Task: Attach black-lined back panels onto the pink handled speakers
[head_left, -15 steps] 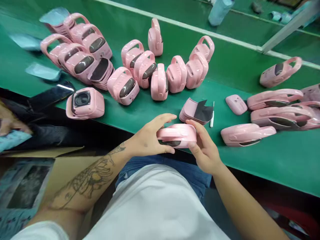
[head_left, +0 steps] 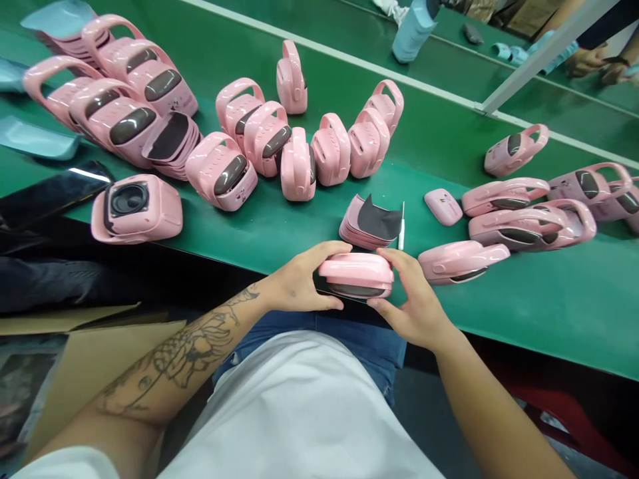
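Note:
Both hands grip one pink plastic shell [head_left: 357,274] with a dark window on its underside, held at the near edge of the green belt [head_left: 539,313]. My left hand [head_left: 297,283] wraps its left end, thumb underneath. My right hand [head_left: 412,299] clasps the right end, fingers over the top. Just beyond lies a stack of pink panels with a dark film [head_left: 372,223] and a small white stick [head_left: 401,226].
Several pink handled shells stand in the middle [head_left: 299,143] and at the far left [head_left: 120,100]. A speaker unit [head_left: 136,207] lies left. More shells lie flat on the right [head_left: 529,223]. Cardboard [head_left: 94,352] sits below left. Another person's hands [head_left: 594,60] show top right.
The view has shifted, so everything on the belt sits further left. The shell has moved slightly away from me over the belt's edge, still in both hands.

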Demonstrator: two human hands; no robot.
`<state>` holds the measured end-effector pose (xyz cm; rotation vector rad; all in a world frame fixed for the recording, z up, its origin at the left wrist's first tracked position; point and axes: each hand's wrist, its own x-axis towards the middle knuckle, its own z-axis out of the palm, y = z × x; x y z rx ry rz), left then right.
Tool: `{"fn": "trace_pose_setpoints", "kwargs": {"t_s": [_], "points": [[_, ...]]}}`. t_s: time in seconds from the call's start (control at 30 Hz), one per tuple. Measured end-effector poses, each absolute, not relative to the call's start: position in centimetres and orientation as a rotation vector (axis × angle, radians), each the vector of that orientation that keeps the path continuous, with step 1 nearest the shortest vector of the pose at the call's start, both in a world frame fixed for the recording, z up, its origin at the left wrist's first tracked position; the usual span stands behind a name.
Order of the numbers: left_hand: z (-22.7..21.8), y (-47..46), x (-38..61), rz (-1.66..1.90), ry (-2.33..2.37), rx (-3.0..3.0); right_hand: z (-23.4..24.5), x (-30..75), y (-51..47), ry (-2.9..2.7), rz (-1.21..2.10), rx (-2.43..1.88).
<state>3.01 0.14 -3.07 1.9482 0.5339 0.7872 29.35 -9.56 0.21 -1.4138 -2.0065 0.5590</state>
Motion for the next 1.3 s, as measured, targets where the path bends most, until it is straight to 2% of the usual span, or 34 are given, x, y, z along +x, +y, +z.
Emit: {"fn": "trace_pose_setpoints", "kwargs": {"t_s": [0.17,0.4,0.57,0.77,1.1,1.3], "points": [[-3.7,-0.3,4.3,0.651,0.592,1.816,-0.7,30.3,-11.2,-1.809,0.772,-1.514],[-3.8,-0.5,6.6,0.721,0.594,1.753,-3.4,30.1,-12.4,-1.542,0.826,-1.545],[-3.8,-0.6,7.1,0.764,0.655,1.756,-4.6,29.7,-12.1,-1.478,0.722,-1.510],[-2.8,0.7,6.5,0.577,0.571,1.845,-4.2,30.3,-12.2,-1.554,0.750,-1.559],[-3.4,-0.4,6.5,0.608,0.650,1.864,-3.6,29.3,-12.5,-1.490,0.701,-1.565],[-3.2,-1.2,6.3,0.671,0.670,1.824,-1.7,26.8,-12.5,-1.307,0.728,-1.610]]}}
